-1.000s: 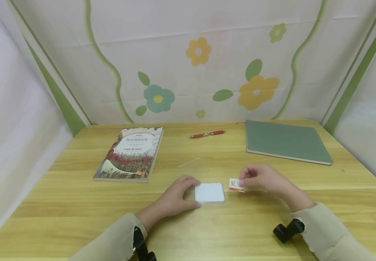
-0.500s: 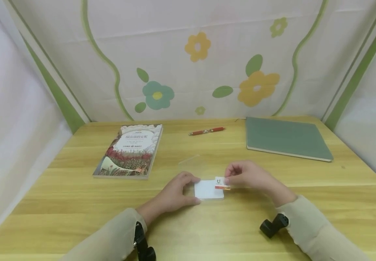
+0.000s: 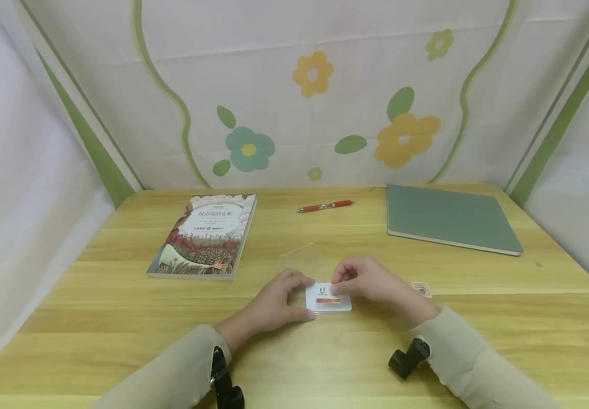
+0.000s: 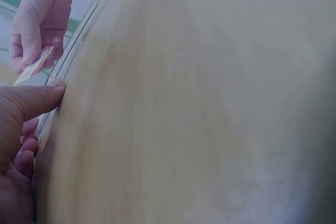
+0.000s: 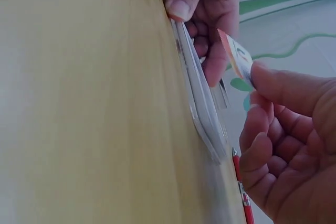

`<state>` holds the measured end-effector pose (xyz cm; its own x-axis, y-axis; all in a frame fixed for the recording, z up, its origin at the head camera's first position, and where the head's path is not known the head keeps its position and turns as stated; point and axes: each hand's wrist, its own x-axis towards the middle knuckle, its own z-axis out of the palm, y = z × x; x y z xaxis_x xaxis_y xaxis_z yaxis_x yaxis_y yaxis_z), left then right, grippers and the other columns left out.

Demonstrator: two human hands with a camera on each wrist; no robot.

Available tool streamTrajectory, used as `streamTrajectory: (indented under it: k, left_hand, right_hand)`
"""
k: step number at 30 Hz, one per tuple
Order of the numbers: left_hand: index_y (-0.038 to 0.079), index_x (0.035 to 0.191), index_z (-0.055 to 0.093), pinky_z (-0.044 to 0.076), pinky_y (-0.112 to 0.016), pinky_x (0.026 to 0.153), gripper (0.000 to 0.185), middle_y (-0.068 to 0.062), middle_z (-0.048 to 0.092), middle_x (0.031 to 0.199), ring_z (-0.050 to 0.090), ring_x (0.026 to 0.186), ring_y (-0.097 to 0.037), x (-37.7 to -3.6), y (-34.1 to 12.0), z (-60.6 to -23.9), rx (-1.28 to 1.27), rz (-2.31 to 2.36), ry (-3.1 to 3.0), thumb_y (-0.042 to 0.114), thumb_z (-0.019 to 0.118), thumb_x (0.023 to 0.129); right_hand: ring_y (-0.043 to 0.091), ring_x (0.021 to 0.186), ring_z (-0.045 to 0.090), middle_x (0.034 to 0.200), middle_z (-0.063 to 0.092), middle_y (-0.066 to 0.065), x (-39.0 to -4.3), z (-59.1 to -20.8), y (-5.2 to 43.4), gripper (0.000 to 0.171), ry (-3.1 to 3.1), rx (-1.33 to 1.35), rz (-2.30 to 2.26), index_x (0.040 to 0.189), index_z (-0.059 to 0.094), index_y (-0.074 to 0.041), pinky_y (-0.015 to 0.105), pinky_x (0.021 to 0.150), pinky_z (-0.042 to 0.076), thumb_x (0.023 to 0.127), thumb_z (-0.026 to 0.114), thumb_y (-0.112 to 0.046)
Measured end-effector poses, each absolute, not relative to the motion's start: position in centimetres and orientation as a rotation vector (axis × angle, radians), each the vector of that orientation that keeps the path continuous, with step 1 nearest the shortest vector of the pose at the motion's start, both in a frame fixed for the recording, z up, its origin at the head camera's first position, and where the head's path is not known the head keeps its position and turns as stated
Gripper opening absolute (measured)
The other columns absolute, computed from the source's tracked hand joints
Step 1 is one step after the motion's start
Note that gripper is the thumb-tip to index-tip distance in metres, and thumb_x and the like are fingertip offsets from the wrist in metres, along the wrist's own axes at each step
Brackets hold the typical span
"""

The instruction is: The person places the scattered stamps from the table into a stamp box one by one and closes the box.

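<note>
- While steadying the white case [image 3: 328, 299] near the front middle of the table [image 3: 120, 341], left hand [image 3: 274, 304] grips its left edge, thumb and fingers curled round it.
- Seen from the left wrist, left thumb [image 4: 31, 103] presses on the case rim [image 4: 68, 61], with the other fingers tucked below.
- Pinched between right thumb and forefinger, small card [image 3: 326, 295] with a green mark and an orange band, now held tilted directly over the case.
- Compared with a second ago, moved leftward: then held clear of the case on its right side, then over its right edge, now above its middle.
- Right hand [image 3: 371, 284] shifted left along with the card, now almost meeting the left hand.
- Shown from the right wrist: card [image 5: 236, 59] angled above the case [image 5: 202, 114], not yet lying flat; cannot tell whether its lower edge touches.
- Judged from this: card brought into place over the case, laying down not yet finished.
- Newly uncovered where the right hand was: another small card [image 3: 421, 288] flat on the table, to the right of the hands.
- Faintly visible just behind the hands: clear lid [image 3: 298, 250], hard to make out.
- Further back, unchanged: book [image 3: 204, 236] at left, red pen [image 3: 325, 205] in the middle, green notebook [image 3: 450, 218] at right.
</note>
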<state>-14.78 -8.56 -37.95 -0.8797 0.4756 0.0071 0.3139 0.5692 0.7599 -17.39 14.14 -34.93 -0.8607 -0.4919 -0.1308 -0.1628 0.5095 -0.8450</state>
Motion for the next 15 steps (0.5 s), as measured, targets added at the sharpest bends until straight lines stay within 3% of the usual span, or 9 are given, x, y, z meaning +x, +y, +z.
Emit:
streamTrajectory:
  k: [10,15]
  left_hand:
    - [0.012,0.122,0.058,0.038,-0.041,0.100,0.056,0.000,0.052,0.117,0.049,0.112,-0.018,-14.9,-8.6,-38.0,0.676,1.198,2.606,0.028,0.078,0.072]
    - [0.012,0.120,0.058,0.038,-0.041,0.100,0.055,0.000,0.051,0.118,0.048,0.113,-0.018,-14.8,-8.6,-38.0,0.684,1.212,2.600,0.027,0.079,0.072]
  right_hand:
    - [0.015,0.070,0.052,0.076,0.060,0.002,-17.3,-35.6,12.5,0.010,2.413,-0.520,-1.321,0.081,0.063,-0.005,0.025,0.060,0.044,0.080,0.070,-0.012]
    - [0.015,0.071,0.053,0.074,0.059,0.001,-17.2,-35.8,11.9,0.009,2.439,-0.491,-1.314,0.079,0.063,-0.006,0.027,0.064,0.045,0.079,0.071,-0.010]
